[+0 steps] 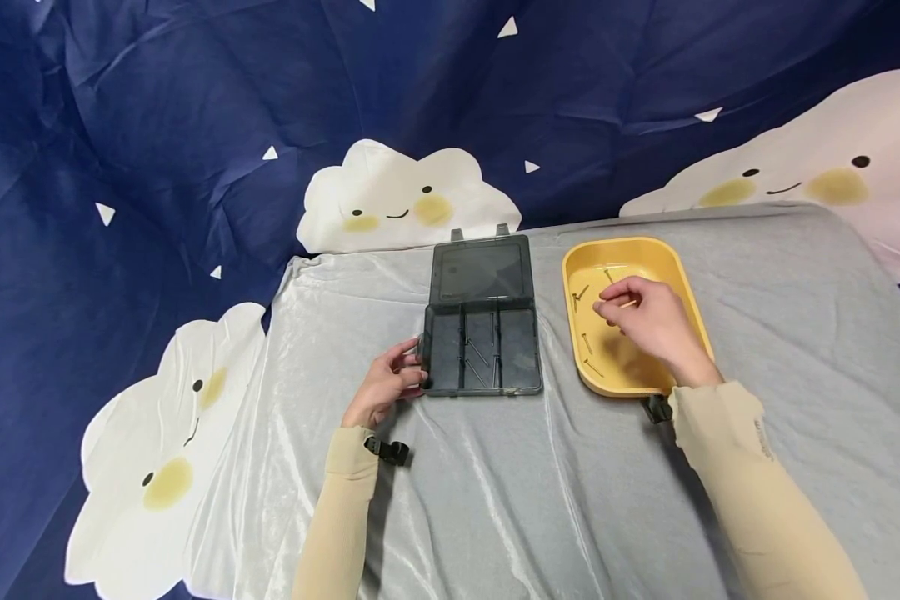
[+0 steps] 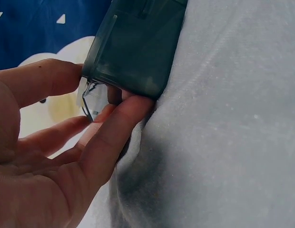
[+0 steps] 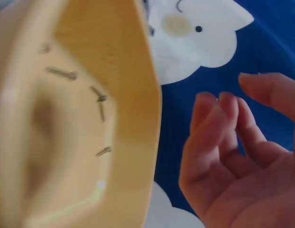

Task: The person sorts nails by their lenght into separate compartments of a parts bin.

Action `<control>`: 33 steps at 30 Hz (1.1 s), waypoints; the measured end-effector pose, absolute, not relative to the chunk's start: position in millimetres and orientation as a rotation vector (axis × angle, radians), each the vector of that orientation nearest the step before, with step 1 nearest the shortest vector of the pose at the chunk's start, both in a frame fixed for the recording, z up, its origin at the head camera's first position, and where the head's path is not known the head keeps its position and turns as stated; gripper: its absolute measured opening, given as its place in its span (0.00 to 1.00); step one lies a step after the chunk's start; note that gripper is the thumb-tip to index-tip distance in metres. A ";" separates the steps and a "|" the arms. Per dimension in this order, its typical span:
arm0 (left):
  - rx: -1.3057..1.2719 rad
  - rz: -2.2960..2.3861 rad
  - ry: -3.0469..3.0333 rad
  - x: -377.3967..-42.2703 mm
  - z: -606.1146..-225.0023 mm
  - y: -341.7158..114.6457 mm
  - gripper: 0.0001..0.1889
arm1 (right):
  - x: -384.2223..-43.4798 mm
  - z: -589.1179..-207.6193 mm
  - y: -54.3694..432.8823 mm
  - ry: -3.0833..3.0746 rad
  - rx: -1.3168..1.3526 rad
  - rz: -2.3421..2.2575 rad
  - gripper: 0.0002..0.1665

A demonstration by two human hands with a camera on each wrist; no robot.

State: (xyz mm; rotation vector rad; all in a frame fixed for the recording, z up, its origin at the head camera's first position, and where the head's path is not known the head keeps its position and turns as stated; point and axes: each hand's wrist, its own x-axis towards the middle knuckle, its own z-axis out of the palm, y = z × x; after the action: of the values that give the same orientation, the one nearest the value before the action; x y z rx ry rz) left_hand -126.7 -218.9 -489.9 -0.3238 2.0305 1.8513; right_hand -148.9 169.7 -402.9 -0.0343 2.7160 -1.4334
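Note:
A dark plastic compartment case lies with its lid folded back. Several thin metal screws lie in its middle section. My left hand grips the case's left side, with the thumb low at the corner and the index finger on the upper edge in the left wrist view. Over a yellow tray is my right hand, its fingers loosely bent and the index finger apart from the thumb. Nothing shows held between them. More screws lie scattered on the tray's floor.
A grey cloth with folds covers the table. The tray stands to the right of the case, with a narrow strip of cloth between them. Behind hangs a dark blue curtain printed with white clouds.

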 end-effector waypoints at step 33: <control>-0.322 1.850 2.024 -126.9 -490.0 -218.9 0.37 | -141.4 -462.4 154.1 2.687 -0.279 -0.780 0.01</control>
State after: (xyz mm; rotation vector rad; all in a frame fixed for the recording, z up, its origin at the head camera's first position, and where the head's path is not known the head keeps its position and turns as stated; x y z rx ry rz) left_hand -126.9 -218.9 -490.0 -0.3221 2.0244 1.8498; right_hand -141.4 154.1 -462.4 -0.2791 2.6868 -0.7800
